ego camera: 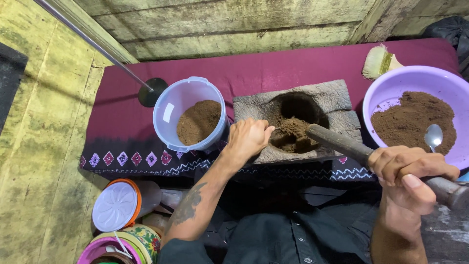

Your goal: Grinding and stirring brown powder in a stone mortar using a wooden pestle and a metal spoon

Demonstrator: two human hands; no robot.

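two hands, one mortar, brown powder on either side

two hands work over the stone mortar (298,124) at the centre of the frame. the left hand (248,138) rests on the mortar's near left rim, fingers curled together with the tips at the edge of the hollow; it seems to pinch a thin handle there, though that is too small to tell for sure. resting there, it likely steadies the block and is close to the brown powder (292,133) heaped in the hollow. the right hand (408,172), at the lower right, is wrapped tight around the thick end of a dark pestle (342,143), thumb on top. the pestle slants up and left so that its tip lies at the right lip of the hollow, just beside the powder, a tilt that suits a grip from the person's own side.

the mortar sits on a maroon cloth (273,71) covering the worktop, probably to catch spills. just left of it stands a clear plastic tub (188,120) partly filled with brown powder, touching or nearly touching the block. at the right edge a lilac bowl (420,80) holds more powder with a metal spoon (433,136) lying in it. both vessels stay within easy reach. a small brush (381,61) lies at the upper right. lidded jars (119,205) wait at the lower left, below the worktop.
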